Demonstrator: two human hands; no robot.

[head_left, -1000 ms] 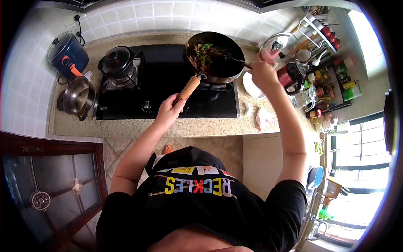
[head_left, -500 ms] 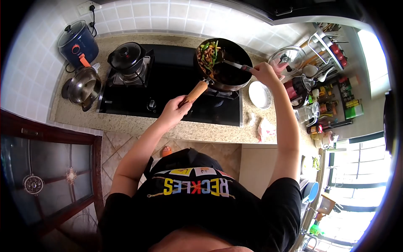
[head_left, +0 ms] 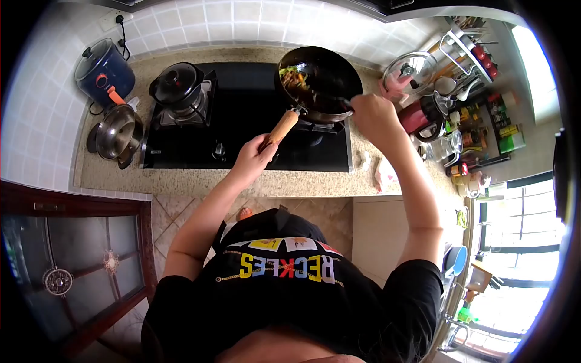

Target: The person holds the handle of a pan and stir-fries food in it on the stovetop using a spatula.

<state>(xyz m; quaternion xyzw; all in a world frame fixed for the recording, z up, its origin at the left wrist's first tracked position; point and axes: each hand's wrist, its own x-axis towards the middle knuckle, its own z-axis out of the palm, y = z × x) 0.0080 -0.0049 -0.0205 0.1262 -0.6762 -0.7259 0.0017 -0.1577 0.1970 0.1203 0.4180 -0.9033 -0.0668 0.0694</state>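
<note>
My left hand (head_left: 255,158) is wrapped round the wooden handle (head_left: 282,127) of a black wok (head_left: 333,69) over the right burner. A small heap of mixed food (head_left: 293,78), with green pieces in it, lies at the left side of the wok. My right hand (head_left: 374,115), at the wok's right rim, is closed on the handle of a spatula (head_left: 331,97). The spatula's dark shaft reaches into the wok; its blade is blurred and hard to make out.
On the left burner stands a lidded black pot (head_left: 177,85). A steel pan (head_left: 119,133) and a blue cooker (head_left: 104,72) are at the far left. Right of the wok are a glass lid (head_left: 408,71), a dark red appliance (head_left: 416,118) and bottles (head_left: 471,138).
The food has been lifted and turned, and now sits lower at the wok's left side. My right hand has shifted left and down over the wok's rim with the spatula. My left hand keeps its hold.
</note>
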